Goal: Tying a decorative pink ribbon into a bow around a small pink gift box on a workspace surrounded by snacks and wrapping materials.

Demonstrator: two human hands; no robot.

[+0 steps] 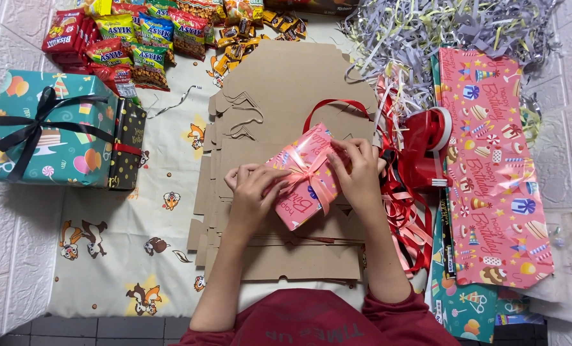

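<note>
The left hand [255,187] and right hand [358,172] covered parts of the small pink parcel [302,182], and the ribbon's knot under the fingers could not be made out. The stack of flat cardboard [279,96] lay partly hidden beneath them. The snack packets [138,38] and shredded paper [440,25] ran off the top edge. The teal wrapping paper [469,317] was cut off at the bottom.

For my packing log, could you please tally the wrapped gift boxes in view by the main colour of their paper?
Pink, held by left hand and right hand: 1 pink gift box
Teal: 1 teal gift box
Black with dots: 1 black dotted gift box
Total: 3
</note>
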